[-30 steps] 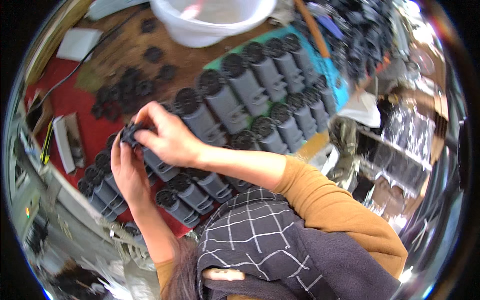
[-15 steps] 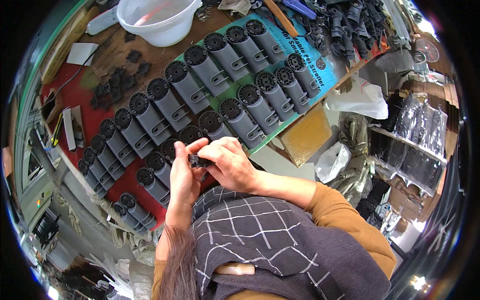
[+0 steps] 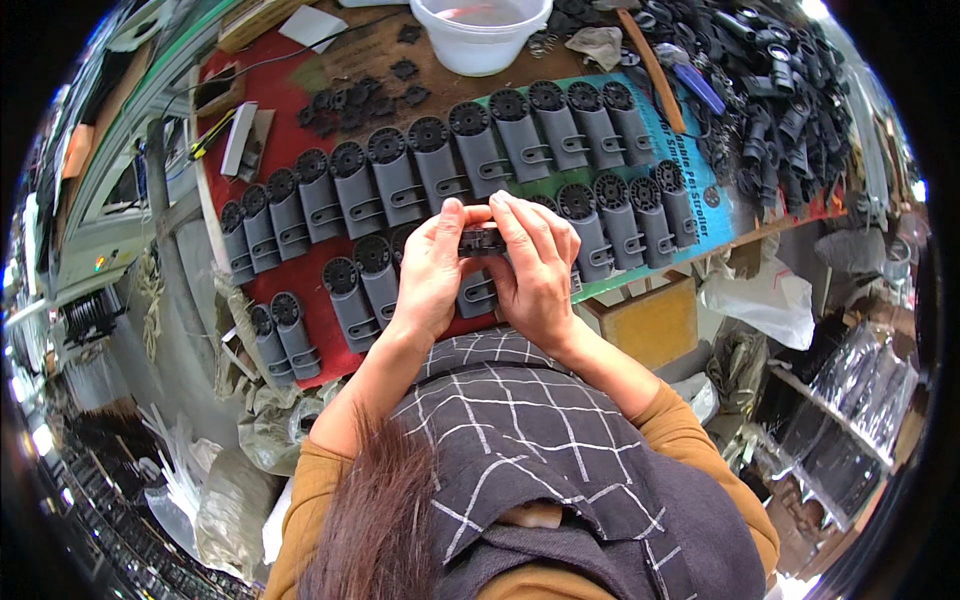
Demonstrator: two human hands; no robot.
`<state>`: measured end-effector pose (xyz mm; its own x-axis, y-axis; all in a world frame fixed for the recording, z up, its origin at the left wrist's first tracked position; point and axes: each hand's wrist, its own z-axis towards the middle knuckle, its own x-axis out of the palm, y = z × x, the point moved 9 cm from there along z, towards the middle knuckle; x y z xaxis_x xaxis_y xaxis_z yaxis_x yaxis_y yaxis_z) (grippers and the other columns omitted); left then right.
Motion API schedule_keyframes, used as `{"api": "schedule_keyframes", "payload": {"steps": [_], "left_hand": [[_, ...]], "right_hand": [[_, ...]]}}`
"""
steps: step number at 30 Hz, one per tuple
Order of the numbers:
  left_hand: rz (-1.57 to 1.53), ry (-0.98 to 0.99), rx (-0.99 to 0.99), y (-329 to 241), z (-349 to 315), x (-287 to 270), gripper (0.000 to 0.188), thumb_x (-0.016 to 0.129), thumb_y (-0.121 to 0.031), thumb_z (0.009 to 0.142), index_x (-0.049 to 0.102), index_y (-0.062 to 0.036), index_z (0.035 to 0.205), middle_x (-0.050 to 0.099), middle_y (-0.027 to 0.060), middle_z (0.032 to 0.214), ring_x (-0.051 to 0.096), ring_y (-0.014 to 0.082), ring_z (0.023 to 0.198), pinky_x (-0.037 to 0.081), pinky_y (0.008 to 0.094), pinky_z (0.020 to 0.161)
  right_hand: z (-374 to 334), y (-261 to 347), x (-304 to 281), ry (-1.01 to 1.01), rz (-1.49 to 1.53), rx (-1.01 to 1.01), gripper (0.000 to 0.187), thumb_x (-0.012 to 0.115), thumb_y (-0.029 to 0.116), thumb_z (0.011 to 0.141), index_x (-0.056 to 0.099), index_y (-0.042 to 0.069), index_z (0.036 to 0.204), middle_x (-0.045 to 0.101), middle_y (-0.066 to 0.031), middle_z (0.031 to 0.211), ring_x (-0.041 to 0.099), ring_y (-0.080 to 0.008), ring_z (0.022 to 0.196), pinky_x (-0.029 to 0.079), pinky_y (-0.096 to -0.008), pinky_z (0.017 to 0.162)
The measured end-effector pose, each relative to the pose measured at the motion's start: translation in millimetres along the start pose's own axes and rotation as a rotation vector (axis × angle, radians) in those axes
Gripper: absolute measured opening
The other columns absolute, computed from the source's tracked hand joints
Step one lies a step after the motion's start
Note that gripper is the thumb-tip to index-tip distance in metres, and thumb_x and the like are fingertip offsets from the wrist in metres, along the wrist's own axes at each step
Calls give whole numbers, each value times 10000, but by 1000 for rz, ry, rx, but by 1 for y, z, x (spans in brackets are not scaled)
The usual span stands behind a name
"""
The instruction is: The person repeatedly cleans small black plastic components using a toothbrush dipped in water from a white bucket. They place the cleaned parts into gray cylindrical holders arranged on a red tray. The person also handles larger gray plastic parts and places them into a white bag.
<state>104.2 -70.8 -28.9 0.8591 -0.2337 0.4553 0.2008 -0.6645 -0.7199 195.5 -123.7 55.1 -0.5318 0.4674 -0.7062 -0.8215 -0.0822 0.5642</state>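
On the head view, the left hand (image 3: 432, 265) and right hand (image 3: 540, 265) are coming together on the near side of the white bucket (image 3: 478, 45), fingers curling in and gripping a small black part (image 3: 482, 242) from both sides. That part is sitting between the palms, nearer the person than the bucket. Grey tubes (image 3: 398, 195) with round black ends are lying in two rows, also on the bucket's near side. Loose black pieces (image 3: 360, 103) are lying left of the bucket, while a black heap (image 3: 785, 105) is spreading well to its right.
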Motion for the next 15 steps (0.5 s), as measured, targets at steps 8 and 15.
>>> {"api": "schedule_keyframes", "payload": {"steps": [8, 15], "left_hand": [[53, -22, 117, -2, 7, -14, 410, 446, -431, 992, 611, -60, 1044, 645, 18, 943, 595, 73, 779, 501, 222, 671], [-50, -134, 99, -2, 10, -29, 403, 459, -402, 996, 621, -34, 977, 613, -15, 885, 528, 56, 810, 449, 223, 748]], "right_hand": [[-5, 24, 37, 201, -291, -206, 597, 541, 125, 842, 382, -31, 1396, 354, -158, 1467, 337, -277, 1333, 236, -423, 1068], [1, 24, 57, 329, -310, -206, 619, 472, 142, 836, 345, -12, 1422, 274, -161, 1519, 268, -279, 1389, 140, -445, 1115]]}}
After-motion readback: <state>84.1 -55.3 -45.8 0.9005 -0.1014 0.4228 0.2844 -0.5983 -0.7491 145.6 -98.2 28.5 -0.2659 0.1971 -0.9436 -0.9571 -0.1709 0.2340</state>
